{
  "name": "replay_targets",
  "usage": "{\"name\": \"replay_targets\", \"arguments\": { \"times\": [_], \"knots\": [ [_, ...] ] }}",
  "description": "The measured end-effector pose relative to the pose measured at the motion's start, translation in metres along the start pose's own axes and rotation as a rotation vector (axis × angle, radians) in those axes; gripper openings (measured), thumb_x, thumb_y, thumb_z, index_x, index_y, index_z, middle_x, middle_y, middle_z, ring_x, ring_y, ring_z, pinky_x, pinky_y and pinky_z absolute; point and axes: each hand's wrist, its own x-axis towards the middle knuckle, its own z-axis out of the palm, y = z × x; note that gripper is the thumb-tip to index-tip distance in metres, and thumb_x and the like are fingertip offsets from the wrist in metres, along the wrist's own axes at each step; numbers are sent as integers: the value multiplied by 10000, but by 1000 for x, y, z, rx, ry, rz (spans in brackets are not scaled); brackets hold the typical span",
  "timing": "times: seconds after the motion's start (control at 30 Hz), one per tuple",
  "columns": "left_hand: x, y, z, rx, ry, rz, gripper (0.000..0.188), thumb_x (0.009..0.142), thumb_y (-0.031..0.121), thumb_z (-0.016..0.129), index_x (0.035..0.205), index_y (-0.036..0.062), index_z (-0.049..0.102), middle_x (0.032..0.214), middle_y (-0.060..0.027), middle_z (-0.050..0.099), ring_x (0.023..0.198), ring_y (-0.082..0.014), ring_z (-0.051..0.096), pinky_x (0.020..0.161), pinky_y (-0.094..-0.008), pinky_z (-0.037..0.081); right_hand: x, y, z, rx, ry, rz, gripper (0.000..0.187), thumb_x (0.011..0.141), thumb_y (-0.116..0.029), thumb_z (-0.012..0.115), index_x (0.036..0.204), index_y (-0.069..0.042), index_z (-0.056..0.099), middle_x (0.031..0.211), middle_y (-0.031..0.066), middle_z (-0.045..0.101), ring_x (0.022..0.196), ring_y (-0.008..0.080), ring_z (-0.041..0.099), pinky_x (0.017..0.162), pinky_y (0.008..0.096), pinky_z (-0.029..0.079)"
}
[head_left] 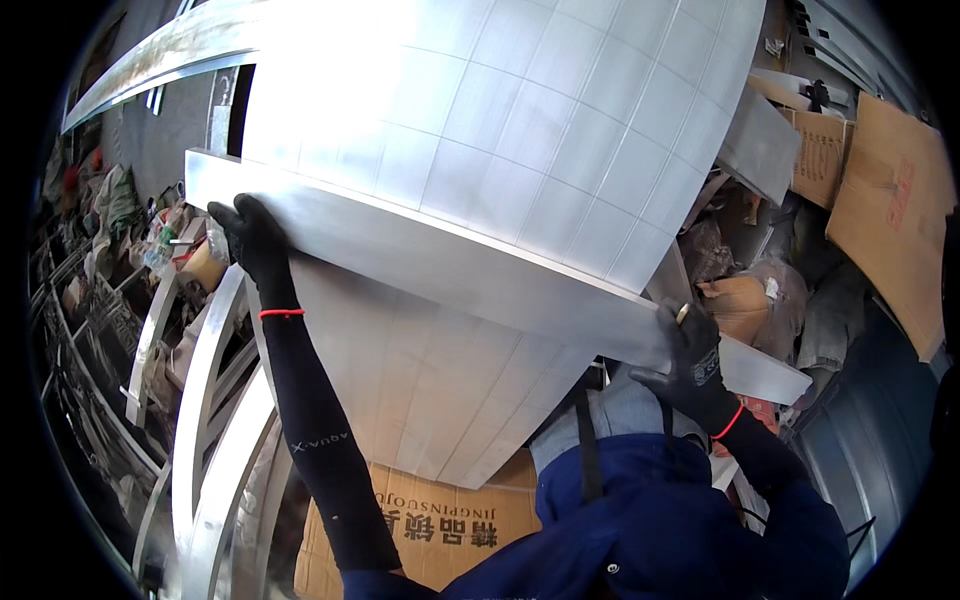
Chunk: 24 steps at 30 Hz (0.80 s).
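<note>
My hands are set near the two ends of a long, flat, silver-grey metal bar [450, 265], which lies crosswise over a broad silver metal sheet [520, 130] scored with a grid of thin lines. The bar's long axis runs slantwise: one end points far and left, the other near and right toward my side. My black-gloved left hand [258, 240] is at the near edge by the left end, fingertips spread over the face; I cannot tell whether the fingers close underneath. My black-gloved right hand [692, 360] is clamped across the bar's width short of the right end, thumb at the near edge and fingers toward the far one, a small pale stick [683, 313] poking up between them. Both bar ends overhang the sheet's side edges. Beyond the far edge, the bare gridded surface stretches wide, giving open room that way. On the left, curved silver metal strips [200, 400] stand close to my forearm; on the right, an orange-brown bundle in clear plastic [740, 305] sits near the bar's end. On the near side, my dark blue jacket [660, 510] leaves little room at right, and brown printed cardboard [340, 535] shows past the sheet's near edge.
</note>
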Motion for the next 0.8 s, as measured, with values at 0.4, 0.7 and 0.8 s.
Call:
{"name": "replay_targets", "arguments": {
  "times": [0.4,0.7,0.8],
  "knots": [
    [-2,14,4,153,167,-21,655,943,295,404,1420,-114,221,1280,-349,480,1142,-467,488,998,-493,350,256,-114,-51,570,240,-638,584,819,80,444,1384,-66,413,723,121,562,604,252,550,596,390,470],
    [-5,18,4,169,201,-4,666,922,274,424,1433,-94,207,1197,-325,530,1060,-452,512,949,-524,352,414,-240,-3,454,261,-781,169,870,-86,529,1029,-32,549,649,161,597,644,342,618,626,441,479],
    [-4,8,7,216,275,45,674,910,282,438,1430,-88,222,1104,-301,562,1007,-427,528,913,-518,369,425,-257,4,362,178,-767,169,873,-125,535,1015,-36,553,696,169,626,701,353,632,668,452,487]
  ]
}}
